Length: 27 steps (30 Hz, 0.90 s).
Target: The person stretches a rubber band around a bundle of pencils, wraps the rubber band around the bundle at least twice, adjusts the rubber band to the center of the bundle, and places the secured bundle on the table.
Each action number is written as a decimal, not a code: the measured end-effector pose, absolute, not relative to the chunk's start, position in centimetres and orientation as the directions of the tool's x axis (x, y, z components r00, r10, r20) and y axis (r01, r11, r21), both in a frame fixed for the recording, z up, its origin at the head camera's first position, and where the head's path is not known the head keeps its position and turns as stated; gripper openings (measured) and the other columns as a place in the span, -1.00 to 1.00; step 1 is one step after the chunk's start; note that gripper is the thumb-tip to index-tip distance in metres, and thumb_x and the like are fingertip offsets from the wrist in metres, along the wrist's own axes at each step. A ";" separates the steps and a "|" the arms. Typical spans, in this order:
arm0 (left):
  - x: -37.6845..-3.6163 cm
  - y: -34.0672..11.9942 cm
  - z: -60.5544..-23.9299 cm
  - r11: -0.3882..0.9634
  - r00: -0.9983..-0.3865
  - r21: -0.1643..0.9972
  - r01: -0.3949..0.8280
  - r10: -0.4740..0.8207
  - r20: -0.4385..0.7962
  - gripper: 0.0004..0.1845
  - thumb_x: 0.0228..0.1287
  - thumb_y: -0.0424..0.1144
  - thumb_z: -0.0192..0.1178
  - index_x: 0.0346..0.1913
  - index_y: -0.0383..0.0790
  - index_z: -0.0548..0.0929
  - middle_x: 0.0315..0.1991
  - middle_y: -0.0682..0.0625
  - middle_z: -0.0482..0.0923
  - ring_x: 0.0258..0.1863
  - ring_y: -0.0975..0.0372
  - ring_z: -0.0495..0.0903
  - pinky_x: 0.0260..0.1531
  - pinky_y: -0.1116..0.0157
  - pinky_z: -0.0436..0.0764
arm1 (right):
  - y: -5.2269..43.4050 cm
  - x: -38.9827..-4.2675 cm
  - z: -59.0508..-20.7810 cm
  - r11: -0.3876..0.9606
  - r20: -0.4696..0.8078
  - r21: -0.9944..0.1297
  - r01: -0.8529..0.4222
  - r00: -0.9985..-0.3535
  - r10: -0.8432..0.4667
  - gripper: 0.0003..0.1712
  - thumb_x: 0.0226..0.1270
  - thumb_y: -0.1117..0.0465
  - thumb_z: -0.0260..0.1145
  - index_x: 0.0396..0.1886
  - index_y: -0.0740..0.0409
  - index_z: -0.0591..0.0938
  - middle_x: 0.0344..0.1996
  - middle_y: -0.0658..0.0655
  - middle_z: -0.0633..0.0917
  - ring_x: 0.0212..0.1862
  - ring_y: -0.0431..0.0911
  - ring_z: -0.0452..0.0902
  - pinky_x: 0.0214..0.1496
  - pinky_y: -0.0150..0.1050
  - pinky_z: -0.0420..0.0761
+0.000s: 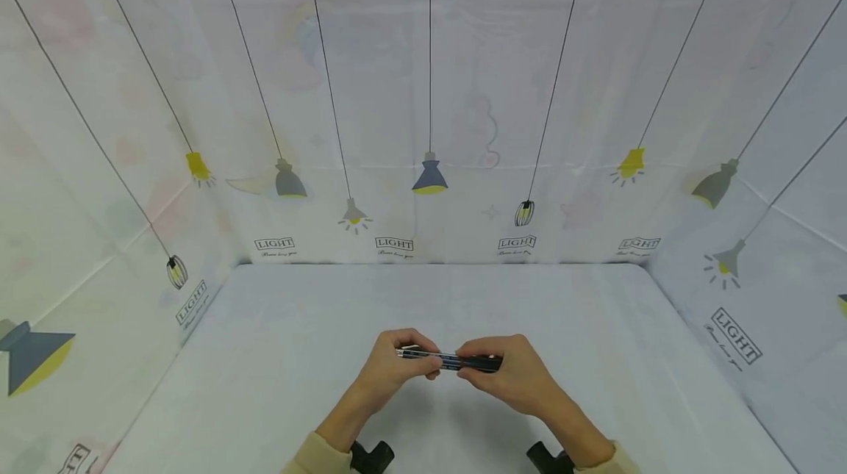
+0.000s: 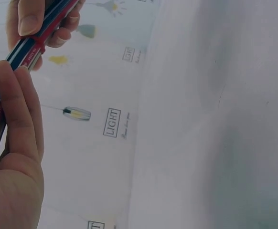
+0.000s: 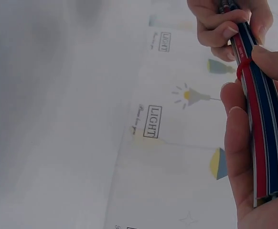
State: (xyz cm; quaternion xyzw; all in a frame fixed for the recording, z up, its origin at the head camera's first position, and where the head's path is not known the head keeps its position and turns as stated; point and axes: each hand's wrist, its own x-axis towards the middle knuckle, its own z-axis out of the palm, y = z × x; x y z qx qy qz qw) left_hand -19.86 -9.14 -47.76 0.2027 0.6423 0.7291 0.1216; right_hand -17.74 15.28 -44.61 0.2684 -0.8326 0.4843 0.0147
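Both hands hold a small bundle of pencils (image 1: 456, 361) level above the white table (image 1: 423, 297), near its front edge. The pencils (image 3: 265, 124) are striped red and dark blue, and a red band (image 3: 243, 67) wraps them near the middle. My left hand (image 1: 423, 365) grips the left end with fingers curled round it; the same left hand (image 2: 15, 143) fills the near left of its wrist view beside the pencils (image 2: 22, 55). My right hand (image 1: 471, 371) grips the right end, its fingers (image 3: 237, 138) lying along the bundle and the thumb by the band.
White cloth walls printed with hanging lamps (image 1: 430, 176) and the word LIGHT enclose the table at the back and both sides. Black wrist camera mounts (image 1: 372, 455) show at the bottom edge. The tabletop bears no other objects.
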 end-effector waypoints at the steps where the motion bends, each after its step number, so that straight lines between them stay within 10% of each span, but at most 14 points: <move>1: -19.9 -9.2 -47.8 -0.139 -0.889 0.987 0.086 0.437 0.139 -0.73 0.22 -0.32 0.46 -0.11 -0.43 0.71 -0.27 -0.15 0.70 -0.38 0.15 0.72 -0.18 0.21 0.70 | 15.3 -17.7 -44.6 0.393 0.284 -0.795 -0.463 -0.856 -0.433 -0.78 0.21 0.19 0.56 -0.14 -0.08 0.80 -0.20 -0.14 0.78 -0.22 -0.23 0.71 -0.18 -0.28 0.71; 27: -20.8 -10.6 -47.6 0.019 -0.919 0.990 0.139 0.376 0.122 -0.71 0.14 -0.20 0.53 -0.10 -0.23 0.78 -0.13 -0.07 0.70 -0.15 0.13 0.65 -0.16 0.23 0.67 | 18.3 -18.3 -45.0 0.303 0.266 -0.882 -0.362 -0.911 -0.314 -0.76 0.21 0.23 0.56 -0.12 0.09 0.76 -0.14 0.06 0.73 -0.20 -0.12 0.63 -0.15 -0.28 0.66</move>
